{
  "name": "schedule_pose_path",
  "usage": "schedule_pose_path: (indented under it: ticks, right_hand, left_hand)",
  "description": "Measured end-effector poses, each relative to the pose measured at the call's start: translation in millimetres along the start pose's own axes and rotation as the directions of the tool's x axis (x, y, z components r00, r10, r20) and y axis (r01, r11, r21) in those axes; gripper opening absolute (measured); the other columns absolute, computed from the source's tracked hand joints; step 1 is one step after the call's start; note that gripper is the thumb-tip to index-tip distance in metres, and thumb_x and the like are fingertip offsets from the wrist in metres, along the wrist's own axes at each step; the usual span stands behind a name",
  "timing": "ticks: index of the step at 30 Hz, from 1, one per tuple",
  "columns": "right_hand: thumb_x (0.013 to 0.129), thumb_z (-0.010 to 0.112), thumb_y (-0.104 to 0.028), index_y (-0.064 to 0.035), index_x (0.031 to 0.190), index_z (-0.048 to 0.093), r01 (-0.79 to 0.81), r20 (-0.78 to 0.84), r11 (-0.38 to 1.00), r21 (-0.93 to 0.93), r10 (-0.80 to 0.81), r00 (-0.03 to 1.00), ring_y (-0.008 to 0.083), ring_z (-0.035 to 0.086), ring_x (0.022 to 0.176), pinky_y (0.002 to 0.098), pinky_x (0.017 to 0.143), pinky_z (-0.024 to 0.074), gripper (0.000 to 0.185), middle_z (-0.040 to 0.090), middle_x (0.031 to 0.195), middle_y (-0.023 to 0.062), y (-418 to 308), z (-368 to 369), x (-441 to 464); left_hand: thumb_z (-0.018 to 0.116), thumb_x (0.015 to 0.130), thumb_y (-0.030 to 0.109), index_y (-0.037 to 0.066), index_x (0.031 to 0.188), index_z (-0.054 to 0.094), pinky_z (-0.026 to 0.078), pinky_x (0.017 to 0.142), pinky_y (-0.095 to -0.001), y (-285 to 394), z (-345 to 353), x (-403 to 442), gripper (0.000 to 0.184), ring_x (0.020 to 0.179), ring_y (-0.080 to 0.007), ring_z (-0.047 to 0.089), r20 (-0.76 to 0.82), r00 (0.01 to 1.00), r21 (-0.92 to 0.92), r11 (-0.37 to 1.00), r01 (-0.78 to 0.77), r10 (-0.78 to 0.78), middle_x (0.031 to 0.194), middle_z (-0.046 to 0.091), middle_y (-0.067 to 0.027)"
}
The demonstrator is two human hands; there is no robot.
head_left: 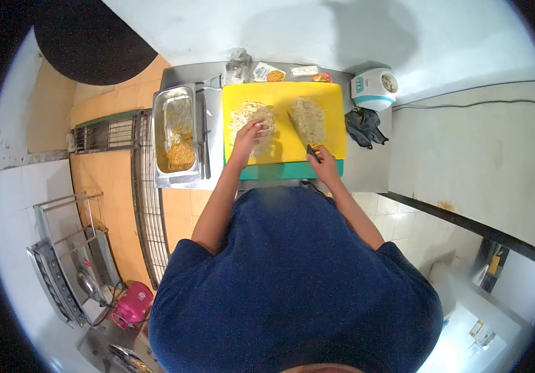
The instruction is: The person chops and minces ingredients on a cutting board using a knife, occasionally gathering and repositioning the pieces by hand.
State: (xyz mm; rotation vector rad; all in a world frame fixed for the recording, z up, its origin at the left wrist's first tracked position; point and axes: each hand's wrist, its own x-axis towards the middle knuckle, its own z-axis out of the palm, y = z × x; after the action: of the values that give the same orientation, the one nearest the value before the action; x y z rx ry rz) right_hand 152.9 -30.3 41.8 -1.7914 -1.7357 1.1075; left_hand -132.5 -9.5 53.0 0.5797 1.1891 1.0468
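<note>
On the yellow cutting board (285, 140) lie two heaps of pale chopped food, a left heap (242, 116) and a right heap (313, 121). My left hand (250, 138) is at the lower part of the left heap, its fingers bent; whether they pinch any food is too small to tell. My right hand (323, 163) grips the dark handle of a knife (313, 153) at the board's lower right. The knife's blade is hard to make out against the right heap. A green board (289, 170) shows under the yellow one.
A steel tray (160, 140) with orange-brown food stands left of the boards. Behind them are a plastic bag (238, 65) and small packets (269, 73). A white and teal appliance (373, 88) and a black bag (364, 127) sit at the right.
</note>
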Motion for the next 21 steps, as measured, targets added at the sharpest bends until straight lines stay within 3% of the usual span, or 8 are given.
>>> schedule_pose_path:
  ticks: [6,10,13,15,16,18,19,21]
  right_hand:
    - [0.084,0.074,-0.029,-0.0035,0.105,0.062,0.041,-0.010,0.998,-0.040,-0.041,0.999,0.0330,0.067,0.069,0.0440,0.062,0.0504,0.035,0.066,0.075,0.0191,-11,-10,0]
    - [0.085,0.071,-0.033,-0.0029,0.107,0.062,0.015,0.081,0.997,-0.079,-0.008,0.997,0.0389,0.067,0.077,0.0477,0.068,0.0512,0.038,0.068,0.082,0.0217,-36,-1,5]
    - [0.087,0.070,-0.034,-0.0017,0.109,0.061,0.029,0.100,0.998,-0.065,-0.022,0.995,0.0407,0.066,0.081,0.0482,0.072,0.0519,0.040,0.068,0.088,0.0223,-43,11,15]
    - [0.087,0.069,-0.034,-0.0011,0.110,0.060,0.075,-0.088,0.996,-0.042,-0.079,0.993,0.0410,0.067,0.083,0.0484,0.074,0.0524,0.041,0.069,0.090,0.0224,-37,20,19]
    - [0.087,0.069,-0.034,-0.0008,0.110,0.060,0.098,-0.182,0.995,-0.034,-0.103,0.978,0.0411,0.067,0.084,0.0484,0.075,0.0526,0.041,0.069,0.091,0.0225,-33,22,22]
    - [0.087,0.070,-0.031,-0.0013,0.111,0.060,0.115,-0.162,0.993,-0.002,-0.114,0.980,0.0321,0.067,0.074,0.0415,0.067,0.0518,0.039,0.068,0.081,0.0196,-24,16,25]
    - [0.088,0.071,-0.029,-0.0015,0.111,0.060,0.122,-0.155,0.992,0.012,-0.119,0.981,0.0276,0.067,0.069,0.0380,0.063,0.0513,0.038,0.067,0.076,0.0182,-24,11,25]
    - [0.089,0.070,-0.028,-0.0015,0.111,0.060,0.095,-0.097,0.995,0.043,-0.091,0.991,0.0243,0.067,0.068,0.0360,0.062,0.0508,0.036,0.068,0.076,0.0165,-19,9,24]
  left_hand:
    - [0.045,0.102,0.024,0.010,0.132,0.058,0.048,0.084,-0.0292,-10,-3,-24,0.036,0.095,-0.0145,0.063,-0.064,0.995,0.030,0.997,0.072,-0.070,0.116,0.068,-0.0067]
    - [0.045,0.103,0.029,0.010,0.136,0.052,0.049,0.087,-0.0327,-14,-8,-27,0.039,0.100,-0.0196,0.062,-0.100,0.986,-0.216,0.971,0.106,-0.130,0.117,0.065,-0.0089]
    - [0.044,0.103,0.031,0.010,0.137,0.050,0.049,0.088,-0.0345,-13,-12,-29,0.040,0.102,-0.0219,0.062,-0.101,0.990,-0.175,0.981,0.084,-0.103,0.117,0.064,-0.0097]
    - [0.044,0.104,0.029,0.010,0.134,0.053,0.049,0.087,-0.0347,-8,-10,-34,0.037,0.103,-0.0209,0.062,-0.118,0.985,-0.141,0.984,0.105,-0.122,0.117,0.064,-0.0090]
    - [0.045,0.103,0.027,0.010,0.133,0.055,0.049,0.087,-0.0343,-6,-11,-32,0.035,0.103,-0.0201,0.062,-0.115,0.991,-0.029,0.998,0.060,-0.063,0.117,0.064,-0.0085]
    - [0.047,0.103,0.022,0.010,0.131,0.057,0.049,0.087,-0.0335,-10,-17,-31,0.032,0.103,-0.0185,0.062,-0.092,0.995,0.189,0.982,-0.023,0.041,0.116,0.064,-0.0075]
    - [0.052,0.100,0.016,0.008,0.127,0.060,0.048,0.092,-0.0384,-12,-21,-24,0.030,0.107,-0.0243,0.061,-0.087,0.983,0.406,0.907,-0.113,0.161,0.121,0.063,-0.0118]
    - [0.055,0.096,0.015,0.004,0.130,0.056,0.045,0.097,-0.0424,-7,-21,-18,0.036,0.113,-0.0317,0.058,0.035,0.862,0.810,0.490,-0.321,0.506,0.125,0.060,-0.0175]
